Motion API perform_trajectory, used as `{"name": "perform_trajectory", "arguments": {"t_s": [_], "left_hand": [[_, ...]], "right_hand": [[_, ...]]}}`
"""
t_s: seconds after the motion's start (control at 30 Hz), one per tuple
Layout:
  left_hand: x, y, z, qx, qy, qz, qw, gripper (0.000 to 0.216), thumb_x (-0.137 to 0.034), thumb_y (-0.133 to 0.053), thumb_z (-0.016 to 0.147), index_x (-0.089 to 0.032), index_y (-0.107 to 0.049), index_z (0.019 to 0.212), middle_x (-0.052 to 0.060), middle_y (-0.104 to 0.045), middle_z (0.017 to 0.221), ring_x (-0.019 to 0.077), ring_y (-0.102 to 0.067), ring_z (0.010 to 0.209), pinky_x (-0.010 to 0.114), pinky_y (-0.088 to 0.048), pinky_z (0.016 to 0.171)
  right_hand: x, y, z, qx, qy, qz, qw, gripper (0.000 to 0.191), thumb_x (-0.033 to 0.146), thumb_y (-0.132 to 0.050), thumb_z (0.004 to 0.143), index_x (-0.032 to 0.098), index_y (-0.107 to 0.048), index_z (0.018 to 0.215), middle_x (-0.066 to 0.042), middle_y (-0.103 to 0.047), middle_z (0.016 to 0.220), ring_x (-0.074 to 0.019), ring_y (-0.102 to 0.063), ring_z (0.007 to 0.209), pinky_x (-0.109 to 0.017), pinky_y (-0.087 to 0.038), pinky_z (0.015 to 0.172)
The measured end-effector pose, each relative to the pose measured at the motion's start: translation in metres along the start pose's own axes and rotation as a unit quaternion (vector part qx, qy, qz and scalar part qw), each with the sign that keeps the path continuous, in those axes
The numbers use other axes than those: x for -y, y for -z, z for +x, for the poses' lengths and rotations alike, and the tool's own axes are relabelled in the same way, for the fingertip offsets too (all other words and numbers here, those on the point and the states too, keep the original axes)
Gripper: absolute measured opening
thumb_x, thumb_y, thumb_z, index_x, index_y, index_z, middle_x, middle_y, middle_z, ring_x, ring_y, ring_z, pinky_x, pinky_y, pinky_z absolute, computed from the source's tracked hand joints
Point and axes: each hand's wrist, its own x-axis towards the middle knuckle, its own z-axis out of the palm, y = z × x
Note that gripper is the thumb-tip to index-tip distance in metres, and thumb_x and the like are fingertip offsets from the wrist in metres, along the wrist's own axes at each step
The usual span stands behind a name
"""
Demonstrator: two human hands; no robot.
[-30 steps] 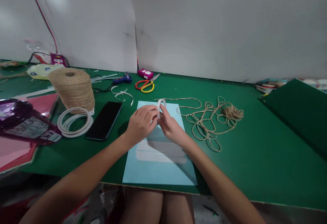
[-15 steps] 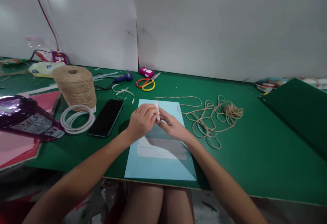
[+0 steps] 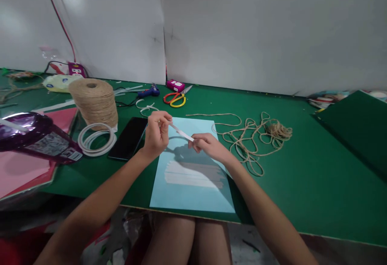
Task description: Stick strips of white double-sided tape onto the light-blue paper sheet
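Observation:
A narrow white strip (image 3: 182,133) is stretched between my hands above a light blue sheet of paper (image 3: 190,200). My left hand (image 3: 156,134) pinches its upper left end, fingers curled. The lower right end is held by my right hand (image 3: 208,145), its fingers bent around it. Whether the strip is paper or tape I cannot tell. On the sheet, below the hands, lies a row of white strips (image 3: 192,175) side by side, partly in shadow.
Left of the sheet are a black phone (image 3: 128,138), white rings (image 3: 97,140), a twine spool (image 3: 93,104) and a purple bottle (image 3: 39,138). Behind lie scissors (image 3: 178,97) and a blue glue gun (image 3: 149,91). Loose twine (image 3: 250,136) sprawls right. A dark green board (image 3: 356,128) is farther right.
My hands have moved apart, the left one up and to the left. The strip, upright between close fingers before, now spans the gap at a slant. The view has shifted slightly.

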Motion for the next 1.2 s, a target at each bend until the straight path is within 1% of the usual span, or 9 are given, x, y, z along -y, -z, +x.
{"name": "perform_trajectory", "arguments": {"t_s": [0.1, 0.17, 0.33, 0.4, 0.53, 0.63, 0.83, 0.97, 1.2], "left_hand": [[0.003, 0.006, 0.006, -0.031, -0.001, 0.031, 0.999, 0.009, -0.031, -0.034, 0.094, -0.022, -0.034, 0.092, 0.005, -0.050, 0.092, 0.0149, -0.056, 0.084, 0.033, -0.051, 0.071], [0.005, 0.007, 0.007, -0.039, -0.023, 0.048, 0.998, 0.007, -0.029, -0.035, 0.093, -0.022, -0.035, 0.092, 0.005, -0.051, 0.090, 0.0154, -0.055, 0.084, 0.033, -0.050, 0.073], [0.003, 0.004, 0.001, 0.035, -0.131, 0.085, 0.987, 0.004, -0.018, -0.038, 0.090, -0.021, -0.039, 0.092, 0.004, -0.054, 0.087, 0.0160, -0.055, 0.086, 0.033, -0.048, 0.075], [0.001, 0.001, -0.002, 0.073, -0.144, 0.091, 0.983, 0.007, -0.016, -0.040, 0.088, -0.021, -0.040, 0.093, 0.004, -0.055, 0.087, 0.0163, -0.055, 0.087, 0.033, -0.049, 0.076], [0.002, -0.002, -0.004, 0.123, -0.132, 0.106, 0.978, 0.011, -0.020, -0.049, 0.085, -0.020, -0.044, 0.095, 0.007, -0.057, 0.093, 0.0187, -0.054, 0.092, 0.035, -0.049, 0.079], [0.004, -0.005, -0.003, 0.153, -0.129, 0.133, 0.971, 0.009, -0.021, -0.050, 0.085, -0.020, -0.046, 0.094, 0.007, -0.057, 0.094, 0.0193, -0.053, 0.094, 0.036, -0.047, 0.081], [0.004, -0.011, -0.008, 0.193, -0.102, 0.134, 0.967, 0.002, -0.019, -0.048, 0.087, -0.019, -0.048, 0.089, 0.006, -0.057, 0.091, 0.0186, -0.053, 0.092, 0.034, -0.046, 0.081], [0.001, -0.013, -0.011, 0.237, -0.087, 0.116, 0.961, 0.003, -0.019, -0.048, 0.087, -0.019, -0.048, 0.089, 0.006, -0.057, 0.093, 0.0186, -0.052, 0.094, 0.034, -0.045, 0.082], [0.001, -0.017, -0.014, 0.250, -0.087, 0.113, 0.958, 0.005, -0.018, -0.046, 0.087, -0.018, -0.050, 0.085, 0.006, -0.058, 0.088, 0.0190, -0.051, 0.088, 0.034, -0.044, 0.079]], "right_hand": [[0.001, 0.004, -0.001, -0.033, -0.004, -0.063, 0.997, 0.030, 0.019, -0.034, 0.079, 0.017, -0.064, 0.075, 0.003, -0.048, 0.054, -0.0108, -0.045, 0.053, -0.023, -0.031, 0.054], [-0.001, 0.007, 0.000, -0.075, 0.007, -0.147, 0.986, 0.029, 0.020, -0.036, 0.079, 0.017, -0.064, 0.074, 0.003, -0.048, 0.054, -0.0111, -0.044, 0.052, -0.023, -0.030, 0.056], [-0.018, 0.014, 0.004, -0.199, 0.047, -0.354, 0.913, 0.025, 0.021, -0.040, 0.078, 0.017, -0.059, 0.063, 0.000, -0.047, 0.051, -0.0132, -0.044, 0.056, -0.027, -0.030, 0.068], [-0.026, 0.018, 0.005, -0.239, 0.032, -0.348, 0.906, 0.025, 0.020, -0.038, 0.077, 0.018, -0.059, 0.063, -0.001, -0.049, 0.052, -0.0139, -0.044, 0.055, -0.027, -0.030, 0.066], [-0.040, 0.026, 0.007, -0.298, -0.008, -0.239, 0.924, 0.032, 0.019, -0.035, 0.075, 0.017, -0.066, 0.077, -0.001, -0.053, 0.055, -0.0145, -0.046, 0.053, -0.025, -0.032, 0.057], [-0.052, 0.031, 0.009, -0.300, -0.027, -0.200, 0.932, 0.037, 0.021, -0.034, 0.074, 0.016, -0.068, 0.088, 0.000, -0.052, 0.053, -0.0148, -0.046, 0.050, -0.025, -0.033, 0.054], [-0.073, 0.039, 0.011, -0.261, -0.041, -0.180, 0.948, 0.040, 0.019, -0.035, 0.073, 0.016, -0.068, 0.095, 0.000, -0.058, 0.056, -0.0149, -0.049, 0.053, -0.024, -0.038, 0.058], [-0.077, 0.043, 0.009, -0.252, -0.051, -0.182, 0.949, 0.042, 0.019, -0.034, 0.073, 0.016, -0.068, 0.099, 0.000, -0.058, 0.056, -0.0151, -0.051, 0.054, -0.024, -0.039, 0.060], [-0.078, 0.050, 0.007, -0.234, -0.051, -0.185, 0.953, 0.043, 0.020, -0.033, 0.074, 0.016, -0.068, 0.098, 0.002, -0.053, 0.054, -0.0146, -0.047, 0.053, -0.025, -0.037, 0.058]]}}
